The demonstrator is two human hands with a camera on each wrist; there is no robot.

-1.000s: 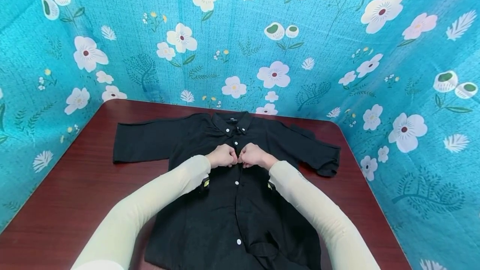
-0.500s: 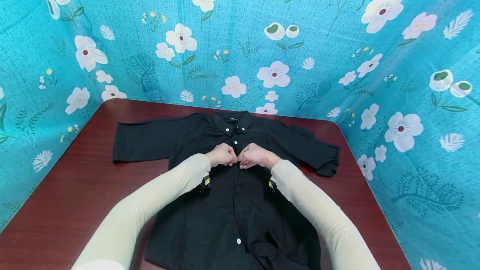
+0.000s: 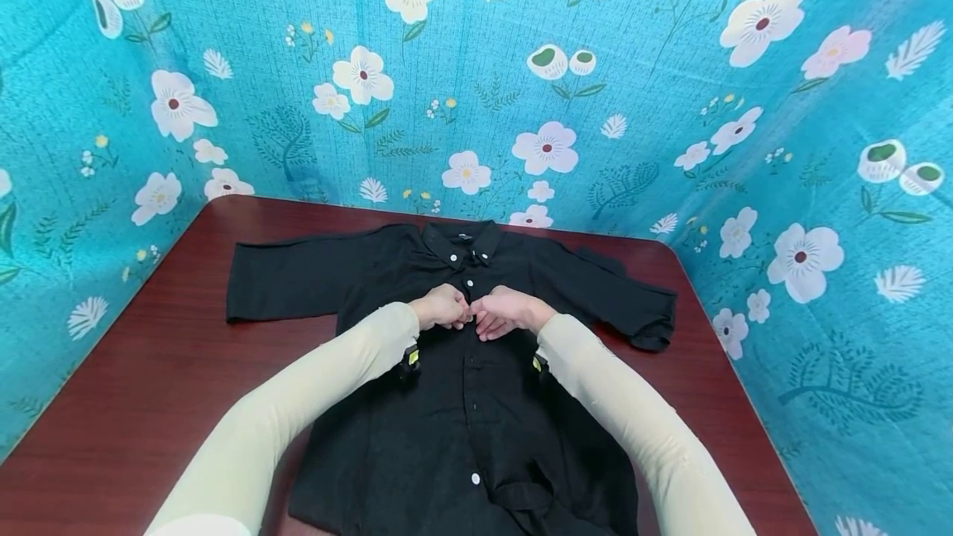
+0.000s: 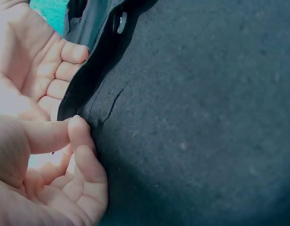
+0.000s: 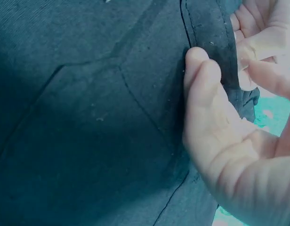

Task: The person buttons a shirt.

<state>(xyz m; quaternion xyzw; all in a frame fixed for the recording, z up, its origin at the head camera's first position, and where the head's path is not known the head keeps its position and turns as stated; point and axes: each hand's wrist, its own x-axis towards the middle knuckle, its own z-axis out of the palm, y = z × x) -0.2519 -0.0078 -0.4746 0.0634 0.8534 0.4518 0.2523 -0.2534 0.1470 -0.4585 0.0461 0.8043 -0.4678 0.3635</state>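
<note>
A black button-up shirt (image 3: 424, 437) lies front up, collar away from me, sleeves spread to both sides. My left hand (image 3: 443, 307) pinches the edge of its front placket (image 4: 72, 101) between thumb and fingertips, below the collar. Close beside it, my right hand (image 3: 508, 313) holds the same placket, two fingertips (image 5: 201, 63) against the cloth and the thumb at the strip's other edge. The hands nearly touch. A white button (image 4: 121, 22) shows near the placket in the left wrist view. Another button (image 3: 476, 479) is farther down the front. What lies between the fingertips is mostly hidden.
The shirt rests on a dark red wooden table (image 3: 149, 387). A blue flowered curtain (image 3: 462, 89) hangs behind the table and along both sides. The right sleeve's cuff (image 3: 653, 331) is folded and rumpled.
The white button just below the hands has gone from sight, and buttonholes show along the placket there. My right hand's fingers have spread slightly downward; my left hand has barely moved.
</note>
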